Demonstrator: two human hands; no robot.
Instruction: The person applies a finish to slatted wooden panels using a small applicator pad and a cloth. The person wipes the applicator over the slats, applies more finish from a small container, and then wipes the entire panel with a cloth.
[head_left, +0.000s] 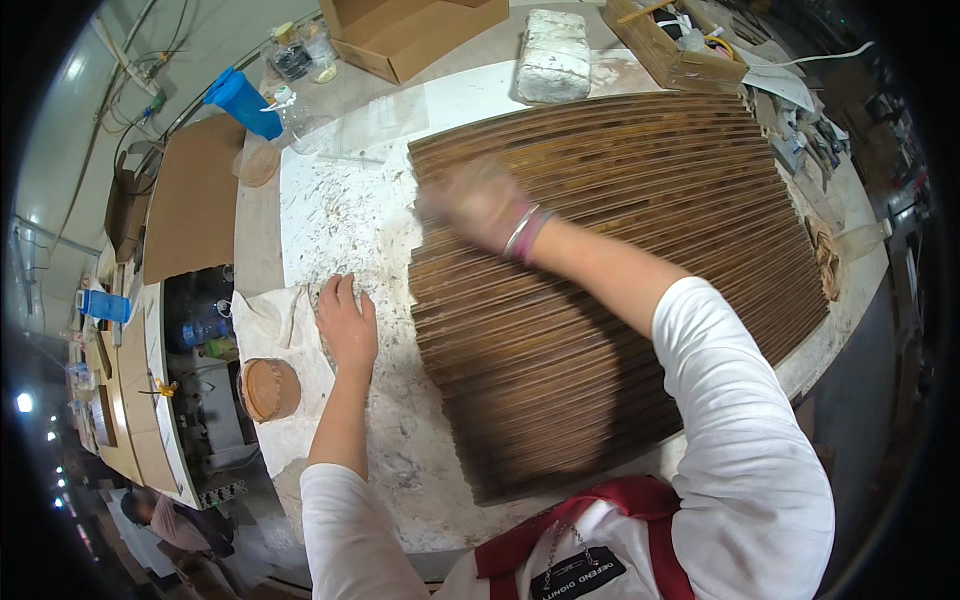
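Observation:
Many dark brown wooden strips [620, 190] lie side by side across the table, their left ends forming an uneven edge. Over the left ends of the upper strips is my right hand [478, 205], smeared by motion; whether it holds anything is hidden. My left hand [347, 320] rests flat on the speckled white sheet [345, 225], fingers stretched out and holding nothing. Just left of it lies a crumpled white cloth [275, 320]. A round tan container [269, 389] stands on the cloth's lower part.
A wrapped white block [553, 58] sits beyond the strips, between an open cardboard box [410, 35] and a wooden box of tools [675, 50]. At the far left stand a blue cup [243, 103] and clear bottles [297, 115]. A person [175, 520] is at lower left.

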